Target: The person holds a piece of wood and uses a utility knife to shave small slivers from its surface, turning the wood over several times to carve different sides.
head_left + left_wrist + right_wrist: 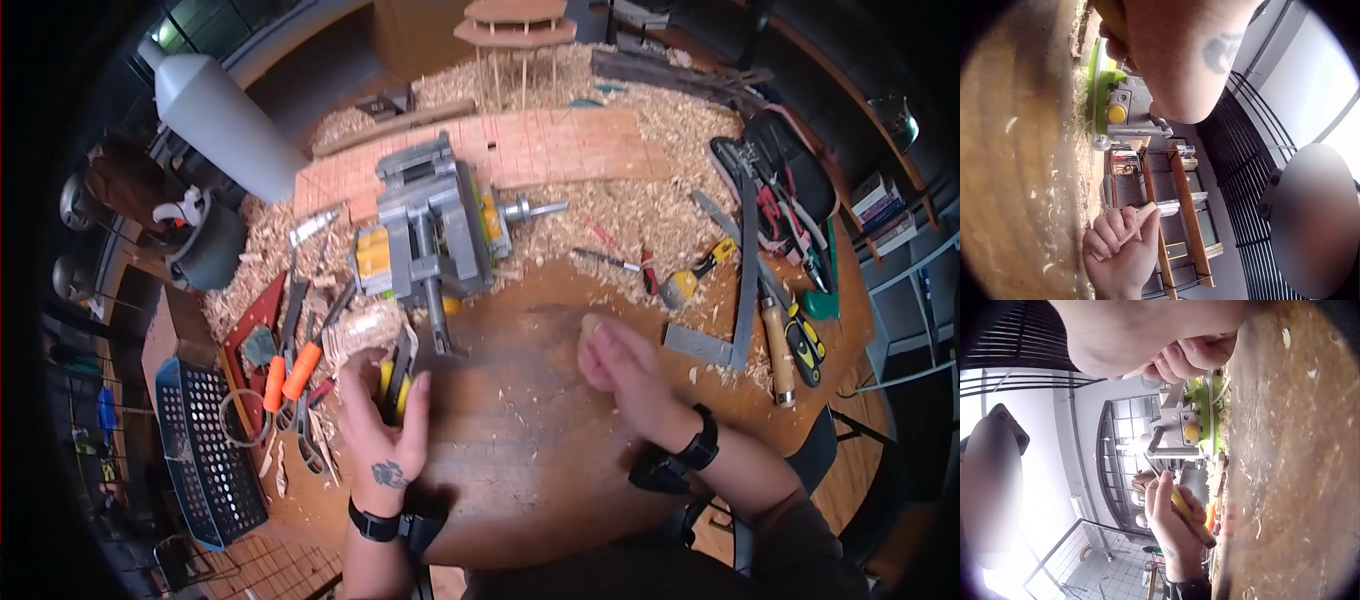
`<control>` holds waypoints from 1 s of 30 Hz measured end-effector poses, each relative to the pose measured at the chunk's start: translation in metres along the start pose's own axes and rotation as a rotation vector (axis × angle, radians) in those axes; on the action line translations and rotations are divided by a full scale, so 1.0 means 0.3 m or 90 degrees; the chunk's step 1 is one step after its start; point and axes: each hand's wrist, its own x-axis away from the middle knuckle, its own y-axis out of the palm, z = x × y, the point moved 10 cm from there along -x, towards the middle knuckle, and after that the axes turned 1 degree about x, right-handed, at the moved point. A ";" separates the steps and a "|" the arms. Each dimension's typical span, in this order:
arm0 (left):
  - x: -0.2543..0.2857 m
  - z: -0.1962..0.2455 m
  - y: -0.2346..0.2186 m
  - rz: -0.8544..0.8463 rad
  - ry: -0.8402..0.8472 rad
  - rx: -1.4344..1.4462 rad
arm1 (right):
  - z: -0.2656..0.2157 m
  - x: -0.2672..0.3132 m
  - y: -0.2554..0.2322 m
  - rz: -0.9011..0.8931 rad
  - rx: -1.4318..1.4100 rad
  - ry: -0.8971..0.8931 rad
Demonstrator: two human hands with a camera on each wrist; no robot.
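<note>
My left hand (385, 420) grips a yellow-and-black utility knife (397, 385) over the front left of the wooden table (520, 450). In the right wrist view, a thin dark blade tip stands out past the thumb from the yellow handle (1185, 509). My right hand (630, 375), apart from the left, holds a small pale wooden stick (1137, 229) in curled fingers; the head view mostly hides it. Between and beyond both hands stands a grey metal vise (425, 220) with yellow and green parts, its handle bar pointing toward me.
Orange-handled tools (300, 370) and a black perforated basket (215, 450) lie on the left. Wood shavings (545, 235) surround a plank (590, 145) behind the vise. To the right are a metal square (742, 290), a wooden-handled tool (780, 355) and a plier case (790, 170).
</note>
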 end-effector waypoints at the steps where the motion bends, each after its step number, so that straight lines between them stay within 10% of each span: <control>1: 0.002 -0.010 0.000 0.016 0.021 0.013 | -0.009 -0.007 -0.002 -0.038 -0.035 -0.023; 7: 0.030 -0.121 -0.026 0.091 0.011 0.099 | 0.022 -0.057 -0.011 -0.068 -0.095 0.083; 18: -0.003 -0.067 -0.081 0.234 0.031 0.083 | -0.152 -0.024 -0.102 0.001 0.137 -0.317; 30: 0.023 0.013 -0.099 0.233 0.153 0.004 | -0.150 -0.026 -0.140 0.093 0.221 -0.268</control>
